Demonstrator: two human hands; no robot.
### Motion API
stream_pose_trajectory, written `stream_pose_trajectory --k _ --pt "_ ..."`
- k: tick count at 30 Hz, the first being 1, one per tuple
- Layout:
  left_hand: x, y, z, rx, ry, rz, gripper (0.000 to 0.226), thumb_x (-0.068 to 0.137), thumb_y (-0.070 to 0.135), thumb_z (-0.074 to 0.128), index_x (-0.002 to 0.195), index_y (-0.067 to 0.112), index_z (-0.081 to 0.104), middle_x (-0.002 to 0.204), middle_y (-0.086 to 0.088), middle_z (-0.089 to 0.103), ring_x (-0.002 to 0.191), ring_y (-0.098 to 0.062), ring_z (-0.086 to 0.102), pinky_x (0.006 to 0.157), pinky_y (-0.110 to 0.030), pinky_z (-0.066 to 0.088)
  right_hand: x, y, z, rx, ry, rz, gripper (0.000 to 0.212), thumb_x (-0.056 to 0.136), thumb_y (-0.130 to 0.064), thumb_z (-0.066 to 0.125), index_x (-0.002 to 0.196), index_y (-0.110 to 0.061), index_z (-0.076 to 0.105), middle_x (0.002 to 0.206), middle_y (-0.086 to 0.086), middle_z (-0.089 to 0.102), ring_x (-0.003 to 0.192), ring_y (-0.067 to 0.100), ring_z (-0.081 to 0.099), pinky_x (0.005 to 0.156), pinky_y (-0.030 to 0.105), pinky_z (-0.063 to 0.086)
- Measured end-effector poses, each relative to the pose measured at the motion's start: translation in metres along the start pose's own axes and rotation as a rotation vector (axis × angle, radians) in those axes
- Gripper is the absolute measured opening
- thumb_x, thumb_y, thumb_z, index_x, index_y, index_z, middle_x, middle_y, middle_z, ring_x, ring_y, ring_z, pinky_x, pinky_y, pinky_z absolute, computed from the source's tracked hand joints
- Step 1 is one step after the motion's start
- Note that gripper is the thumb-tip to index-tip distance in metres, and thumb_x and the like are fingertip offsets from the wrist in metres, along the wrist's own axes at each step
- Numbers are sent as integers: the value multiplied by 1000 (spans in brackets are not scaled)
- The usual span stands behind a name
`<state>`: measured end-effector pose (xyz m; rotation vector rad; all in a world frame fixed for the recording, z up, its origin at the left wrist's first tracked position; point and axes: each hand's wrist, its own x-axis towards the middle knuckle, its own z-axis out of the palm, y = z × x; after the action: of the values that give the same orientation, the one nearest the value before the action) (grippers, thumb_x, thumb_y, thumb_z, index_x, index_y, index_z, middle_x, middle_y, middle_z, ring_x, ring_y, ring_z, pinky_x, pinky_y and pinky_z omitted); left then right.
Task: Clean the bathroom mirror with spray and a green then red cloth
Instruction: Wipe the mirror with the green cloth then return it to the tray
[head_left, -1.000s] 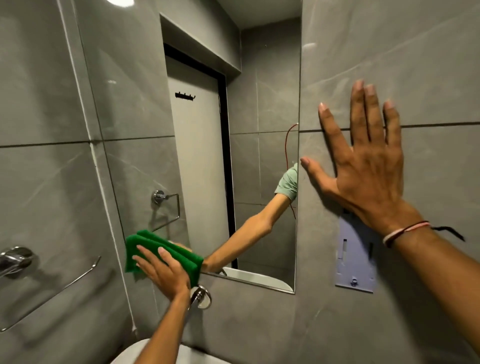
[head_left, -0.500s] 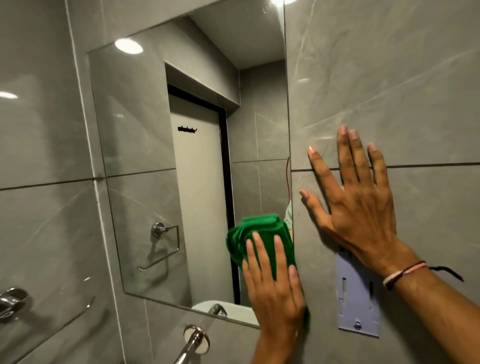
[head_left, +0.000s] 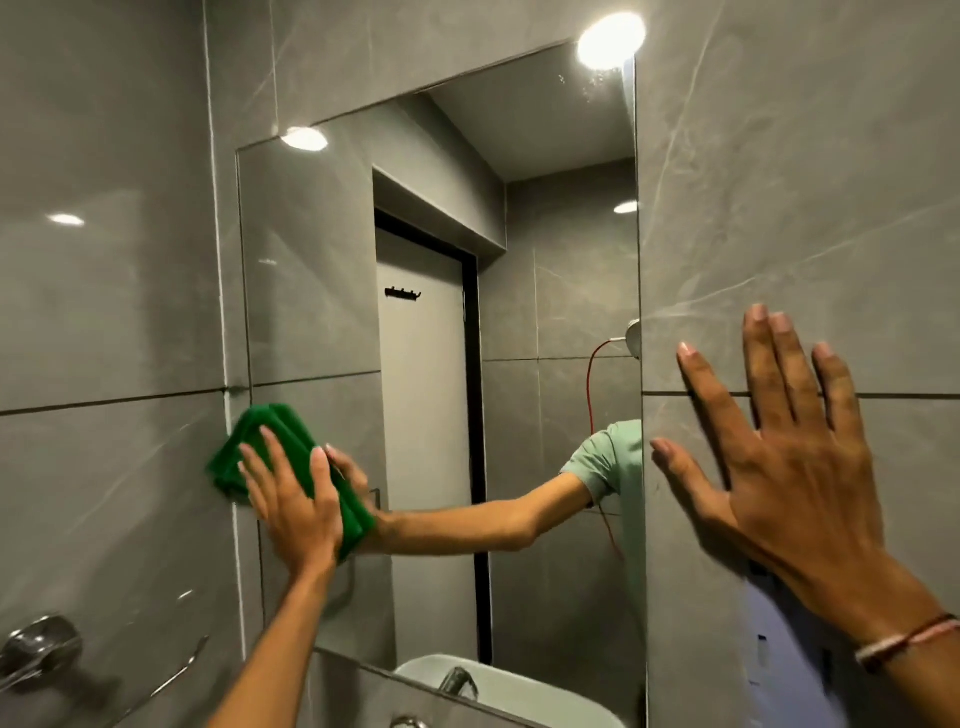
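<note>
Right hand (head_left: 795, 483) nearest, flat against the grey wall tile (head_left: 805, 182) just right of the mirror, fingers (head_left: 761, 364) spread and released, holding nothing. Thread bracelet (head_left: 906, 644) on that wrist. Pale plastic wall bracket (head_left: 779, 654) partly hidden below the hand.

Left hand (head_left: 293, 506) further out, palm pressing a folded green cloth (head_left: 275, 441) flat against the mirror (head_left: 441, 415) at its left edge, roughly mid-height. Fingers extended over the cloth, pressing rather than clenched; cloth overlaps the mirror edge onto the adjoining tile.

Lower left: chrome tap handle (head_left: 39, 647) and a towel bar (head_left: 179, 670) on the side wall.

In the reflection: the reaching arm in a pale green sleeve, a white door with a black hook rail, a red cord, ceiling lights, rim of a white basin (head_left: 498, 686) with a chrome spout at the bottom edge
</note>
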<state>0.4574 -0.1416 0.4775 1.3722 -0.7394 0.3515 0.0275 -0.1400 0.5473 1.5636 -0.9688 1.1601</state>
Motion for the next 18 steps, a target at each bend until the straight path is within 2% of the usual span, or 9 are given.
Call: stream_pose_trajectory --k 2,5,7,9,10,12,14,16,18 --pt "-49 -14 2 -51 -8 -85 83 93 61 31 164 21 16 174 -13 7 161 -32 7 130 -52 11 0 0 -1 -6 -5 -8 85 93 -70 36 164 -27 18 173 19 2 161 34 4 129 54 9" --pt "-126 -14 3 -180 5 -230 76 94 37 42 162 10 23 173 -16 13 160 -33 13 130 -51 17 -1 0 -8 15 -42 -12 82 96 -69 35 163 -24 22 172 21 6 161 35 7 130 53 10" --pt "-167 1 1 -255 -8 -288 75 88 23 44 159 5 29 171 -17 19 159 -33 19 127 -48 24 -3 -5 -16 67 -63 12 76 98 -63 40 159 -18 36 170 23 15 159 37 14 129 53 14" --pt "-195 23 -2 -323 -42 -277 74 84 16 45 157 4 36 170 -15 24 157 -30 25 126 -44 25 -14 -15 -28 199 -67 14 64 98 -52 50 144 -9 57 164 25 33 153 41 30 125 54 27" --pt "-210 35 -4 -346 -81 -243 73 84 13 45 156 5 37 170 -13 25 157 -28 26 127 -43 25 -25 -21 -38 291 -70 15 53 98 -48 54 129 -7 67 154 25 48 144 41 44 118 51 39" --pt "-234 62 -9 -392 -185 -91 71 87 8 46 157 9 36 170 -5 25 158 -23 25 128 -34 22 -49 -35 -60 571 -145 118 47 98 -56 52 100 -14 74 117 9 72 109 26 67 94 39 55" --pt "-254 92 -13 -453 -350 131 78 87 0 46 161 16 29 172 1 23 160 -19 20 128 -24 17 -61 -47 -87 911 -354 414 57 86 -79 48 87 -29 74 89 -13 75 86 5 70 80 26 58" --pt "-268 117 -18 -508 -548 373 90 86 -4 48 164 27 16 173 3 22 160 -18 20 129 -27 18 -63 -50 -101 1247 -592 736 60 70 -89 55 85 -36 78 87 -21 77 86 -3 72 84 22 56" --pt "-282 139 -23 -557 -754 541 94 88 2 51 164 33 5 173 7 19 160 -17 21 128 -28 22 -67 -37 -114 1439 -741 958 51 72 -77 66 91 -32 80 90 -11 80 84 2 73 78 24 56"
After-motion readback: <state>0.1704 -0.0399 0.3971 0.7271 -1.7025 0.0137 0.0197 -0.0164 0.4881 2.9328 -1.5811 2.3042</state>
